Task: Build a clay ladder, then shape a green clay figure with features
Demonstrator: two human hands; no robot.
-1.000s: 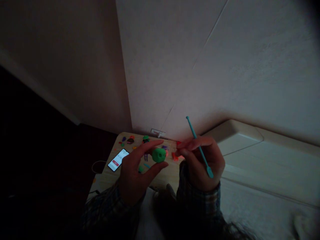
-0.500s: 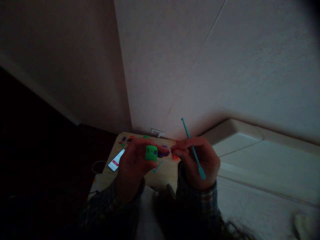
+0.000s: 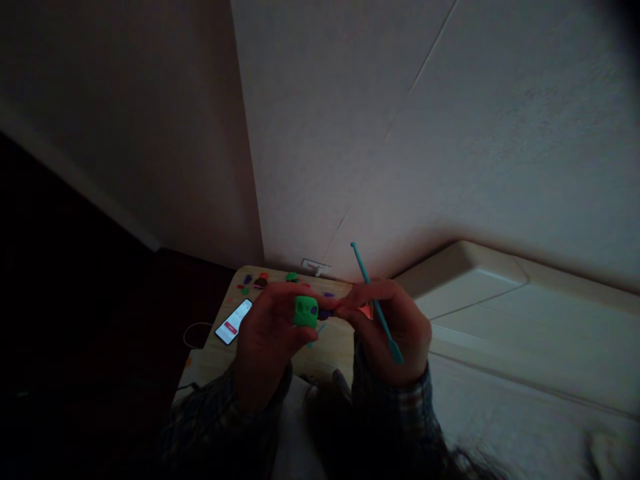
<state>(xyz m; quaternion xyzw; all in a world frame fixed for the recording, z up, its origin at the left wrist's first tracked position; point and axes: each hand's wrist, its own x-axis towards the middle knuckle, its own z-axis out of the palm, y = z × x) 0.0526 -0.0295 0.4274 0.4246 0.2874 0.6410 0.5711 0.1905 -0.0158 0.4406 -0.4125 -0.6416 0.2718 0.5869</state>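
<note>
Between the thumb and fingers of my left hand is a small green clay block, its face marked with dark dents and a purple spot. My right hand keeps a teal modelling tool across its fingers, knob end up and flat end down by the palm. The right fingertips are pinched close to the block's right side, by a purple piece; whether they grip that piece is hard to make out. Behind the hands, another thin teal tool lies on the wooden table.
A lit phone lies at the table's left, with a white cable beside it. Several small coloured clay pieces are along the back edge. A wall rises behind, and a pale panel stands to the right.
My left hand has turned the green block so its dented face with a purple spot shows. My right hand, with the teal tool, has moved left until its fingertips are close to the block.
</note>
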